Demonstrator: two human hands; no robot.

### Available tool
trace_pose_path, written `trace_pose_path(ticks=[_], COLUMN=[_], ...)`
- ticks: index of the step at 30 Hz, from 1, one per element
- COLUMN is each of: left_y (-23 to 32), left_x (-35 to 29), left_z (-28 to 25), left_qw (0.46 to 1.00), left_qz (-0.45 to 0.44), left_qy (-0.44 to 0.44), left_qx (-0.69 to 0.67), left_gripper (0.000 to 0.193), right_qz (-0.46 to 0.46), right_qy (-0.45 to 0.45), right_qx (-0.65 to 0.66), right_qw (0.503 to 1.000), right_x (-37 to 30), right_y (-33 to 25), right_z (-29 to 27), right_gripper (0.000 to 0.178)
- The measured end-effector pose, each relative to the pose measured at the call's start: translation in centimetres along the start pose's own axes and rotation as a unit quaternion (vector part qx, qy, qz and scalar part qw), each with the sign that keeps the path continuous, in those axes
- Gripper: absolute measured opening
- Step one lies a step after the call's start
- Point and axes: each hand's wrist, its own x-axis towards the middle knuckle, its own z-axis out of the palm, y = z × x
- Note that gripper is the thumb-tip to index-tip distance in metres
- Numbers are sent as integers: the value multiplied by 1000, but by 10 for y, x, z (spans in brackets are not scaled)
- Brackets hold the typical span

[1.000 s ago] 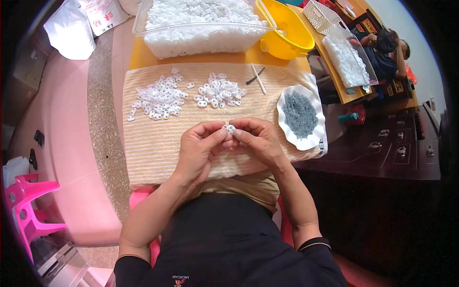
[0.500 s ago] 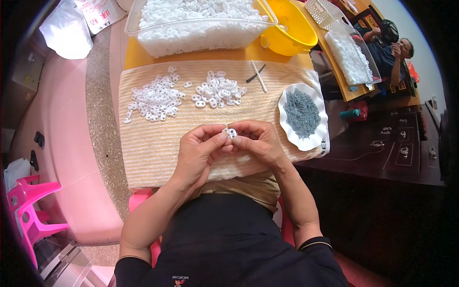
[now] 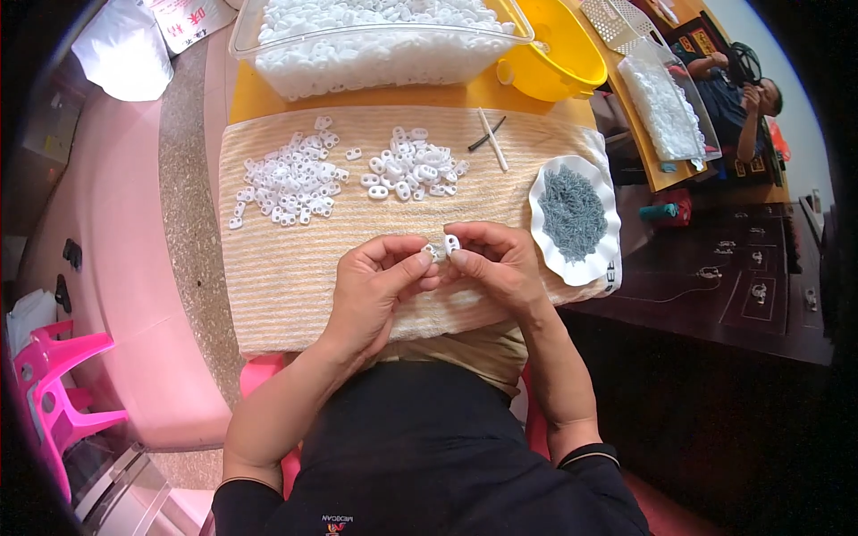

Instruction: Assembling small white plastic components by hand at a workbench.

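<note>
Low over the striped towel (image 3: pixel 277 304), my two hands face each other. Between the thumb and fingers of my left hand (image 3: pixel 380 277) is a small white plastic piece with holes (image 3: pixel 434 251). My right hand (image 3: pixel 502 263) pinches a white oval two-hole piece (image 3: pixel 452 242), tilted upright, close beside the first. Whether the two pieces touch is too small to tell. Beyond my hands lie a pile of small white two-hole pieces (image 3: pixel 290 177) and, to its right, a pile of rounder oval ones (image 3: pixel 402 167). A scalloped white dish (image 3: pixel 611 234) holds many thin grey pieces (image 3: pixel 572 214).
A white stick (image 3: pixel 492 138) crosses a black one (image 3: pixel 499 124) on the towel. Behind stand a clear tub (image 3: pixel 384 49) full of white pieces and a yellow basin (image 3: pixel 581 76). Another person (image 3: pixel 733 98) sits far right. A pink stool (image 3: pixel 67 357) stands left.
My hands have drawn slightly apart, the right one moving right. The oval piece in my right hand now stands more upright and apart from the other. The view has shifted a little.
</note>
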Motion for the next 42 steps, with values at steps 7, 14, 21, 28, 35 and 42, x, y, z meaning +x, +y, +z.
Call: trace_pose_path(ticks=[7, 14, 21, 28, 35, 42], left_y=[0, 1, 1, 1, 2, 3], left_x=[0, 0, 0, 0, -1, -1], left_z=[0, 1, 0, 0, 1, 1], left_qw=[1000, 1000, 999, 999, 998, 998], left_qz=[-6, -11, -11, -18, -35, -43], left_qy=[6, 1, -6, -13, -10, -10], left_qx=[12, 28, 37, 49, 49, 46], left_gripper=[17, 16, 17, 18, 18, 19], right_qz=[6, -2, -6, -25, -22, -24], right_qy=[10, 12, -9, -34, -33, -38], right_qx=[-6, -31, -44, -61, -74, -57], right_qw=[1000, 999, 999, 997, 996, 997], right_x=[-1, -2, -2, -1, -1, -2], right_y=[-4, -7, -7, -8, -4, -4], right_z=[4, 3, 4, 5, 3, 4], right_gripper=[29, 30, 29, 28, 27, 28])
